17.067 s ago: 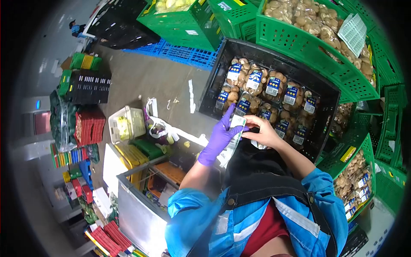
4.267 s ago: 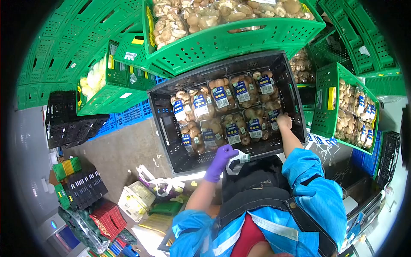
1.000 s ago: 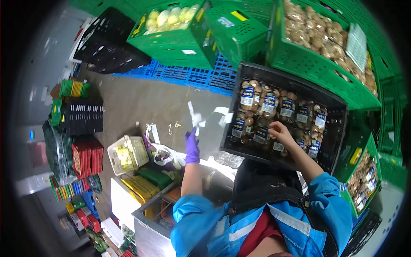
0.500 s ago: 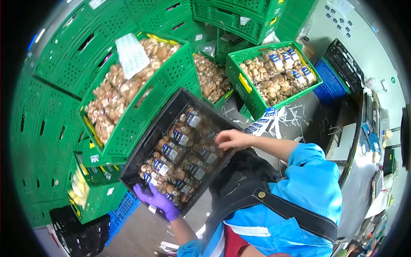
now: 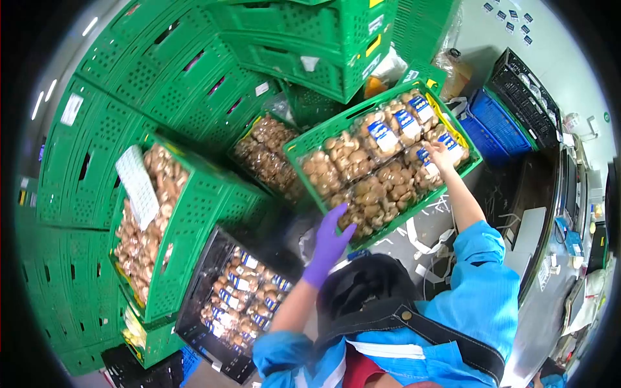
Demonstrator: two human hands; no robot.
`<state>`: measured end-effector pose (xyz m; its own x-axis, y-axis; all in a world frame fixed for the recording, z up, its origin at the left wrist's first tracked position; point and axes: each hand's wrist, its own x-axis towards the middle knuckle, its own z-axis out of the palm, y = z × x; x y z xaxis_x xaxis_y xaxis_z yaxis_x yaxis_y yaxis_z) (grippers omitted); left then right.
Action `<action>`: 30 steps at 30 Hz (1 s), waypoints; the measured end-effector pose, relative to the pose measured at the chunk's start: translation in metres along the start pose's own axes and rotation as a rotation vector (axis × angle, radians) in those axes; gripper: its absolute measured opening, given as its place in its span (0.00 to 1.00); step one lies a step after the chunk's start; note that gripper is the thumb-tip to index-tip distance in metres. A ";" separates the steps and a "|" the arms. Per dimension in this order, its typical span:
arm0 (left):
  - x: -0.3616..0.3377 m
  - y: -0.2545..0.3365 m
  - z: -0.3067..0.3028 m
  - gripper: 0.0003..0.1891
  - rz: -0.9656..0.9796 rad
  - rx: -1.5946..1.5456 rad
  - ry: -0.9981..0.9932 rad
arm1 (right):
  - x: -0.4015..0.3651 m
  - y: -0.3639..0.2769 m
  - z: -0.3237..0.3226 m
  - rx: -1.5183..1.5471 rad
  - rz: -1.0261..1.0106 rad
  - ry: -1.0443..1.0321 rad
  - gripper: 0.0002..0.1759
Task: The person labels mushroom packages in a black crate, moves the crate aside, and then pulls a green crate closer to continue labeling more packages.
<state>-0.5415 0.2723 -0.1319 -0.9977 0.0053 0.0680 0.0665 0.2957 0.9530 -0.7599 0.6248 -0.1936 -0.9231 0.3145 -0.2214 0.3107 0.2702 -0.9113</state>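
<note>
A green crate [image 5: 388, 237] in front of me holds clear-wrapped packs of brown mushrooms, several with blue-and-white labels. My right hand [image 5: 440, 156] is over a labelled mushroom pack [image 5: 420, 161] at the crate's right end, its bent fingers at the wrap; no firm grip shows. My left hand [image 5: 330, 242], in a purple glove, is at the crate's near left corner beside unlabelled mushrooms [image 5: 359, 216]. Its fingers are stretched out, the thumb apart, and it holds nothing. A black crate [image 5: 200, 301] at lower left contains rows of labelled mushroom packs [image 5: 242, 284].
Another green crate of mushrooms [image 5: 155, 220] stands at left with a white sheet [image 5: 137, 187] on it. Behind is a further mushroom crate [image 5: 265, 145]. Stacked green crates [image 5: 116, 97] line the left and back. Blue crates [image 5: 495, 123] and a dark counter [image 5: 546, 258] are at right.
Both hands have left the black crate and moved to the green crate, the right to its far end, the left to its near corner. My view has turned right.
</note>
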 end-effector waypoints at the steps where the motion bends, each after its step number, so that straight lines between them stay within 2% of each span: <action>1: 0.037 -0.004 0.022 0.27 -0.039 -0.019 -0.052 | 0.008 -0.014 -0.003 -0.109 -0.033 0.030 0.30; 2: 0.073 -0.008 0.046 0.31 -0.119 -0.064 -0.084 | 0.016 -0.030 -0.004 -0.213 -0.067 0.061 0.32; 3: 0.107 -0.025 0.072 0.34 -0.219 -0.305 -0.080 | 0.044 -0.015 -0.005 -0.408 -0.187 0.119 0.37; 4: 0.140 -0.038 0.093 0.34 -0.210 -0.299 -0.082 | 0.062 -0.011 -0.003 -0.458 -0.281 0.107 0.42; 6: 0.202 -0.067 0.132 0.44 -0.352 -0.241 0.084 | 0.097 -0.015 0.004 -0.671 -0.341 0.177 0.42; 7: 0.228 -0.107 0.156 0.47 -0.306 -0.422 0.142 | 0.120 -0.009 0.006 -0.674 -0.411 0.190 0.45; 8: 0.243 -0.115 0.167 0.47 -0.302 -0.423 0.146 | 0.133 -0.014 0.010 -0.697 -0.325 0.187 0.48; 9: 0.253 -0.122 0.177 0.47 -0.348 -0.279 0.216 | 0.149 -0.010 0.011 -0.705 -0.276 0.194 0.52; 10: 0.261 -0.129 0.187 0.48 -0.394 -0.134 0.283 | 0.162 -0.009 0.012 -0.714 -0.226 0.201 0.55; 11: 0.265 -0.136 0.193 0.48 -0.428 -0.181 0.340 | 0.178 -0.005 0.014 -0.713 -0.189 0.162 0.59; 12: 0.268 -0.135 0.196 0.48 -0.430 -0.179 0.342 | 0.187 -0.003 0.015 -0.713 -0.189 0.158 0.59; 14: 0.273 -0.126 0.195 0.49 -0.477 -0.118 0.416 | 0.199 -0.006 0.018 -0.792 -0.046 0.087 0.62; 15: 0.277 -0.153 0.202 0.49 -0.496 -0.458 0.319 | 0.199 -0.017 0.017 -0.872 0.035 0.003 0.64; 16: 0.280 -0.163 0.206 0.49 -0.498 -0.454 0.325 | 0.194 -0.025 0.022 -0.932 0.103 0.029 0.64; 18: 0.281 -0.175 0.211 0.48 -0.497 -0.288 0.289 | 0.186 -0.030 0.037 -0.994 0.112 0.111 0.62; 19: 0.277 -0.133 0.205 0.47 -0.513 -0.460 0.345 | 0.178 -0.032 0.043 -0.996 0.115 0.103 0.62; 20: 0.276 -0.133 0.205 0.47 -0.515 -0.458 0.347 | 0.168 -0.034 0.047 -1.039 0.039 0.192 0.60; 21: 0.274 -0.137 0.208 0.39 -0.450 -0.429 0.394 | 0.162 -0.035 0.049 -1.082 -0.041 0.283 0.59; 22: 0.274 -0.140 0.210 0.31 -0.383 -0.402 0.444 | 0.159 -0.041 0.048 -1.076 -0.072 0.285 0.56; 23: 0.272 -0.144 0.211 0.31 -0.382 -0.407 0.450 | 0.164 -0.037 0.046 -1.031 -0.085 0.251 0.56; 25: 0.270 -0.134 0.204 0.49 -0.507 -0.522 0.342 | 0.180 -0.026 0.036 -0.910 -0.049 0.128 0.59; 26: 0.270 -0.142 0.207 0.49 -0.503 -0.528 0.350 | 0.195 0.000 0.038 -0.850 -0.150 0.176 0.62; 28: 0.272 -0.161 0.214 0.49 -0.503 -0.445 0.443 | 0.189 -0.007 0.032 -0.866 -0.233 0.100 0.63; 30: 0.270 -0.161 0.216 0.48 -0.506 -0.461 0.449 | 0.183 -0.014 0.026 -0.821 -0.273 0.098 0.59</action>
<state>-0.8248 0.4322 -0.3303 -0.8141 -0.4352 -0.3846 -0.2934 -0.2633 0.9190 -0.9390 0.6549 -0.2304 -0.9771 0.2099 0.0338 0.1816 0.9067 -0.3808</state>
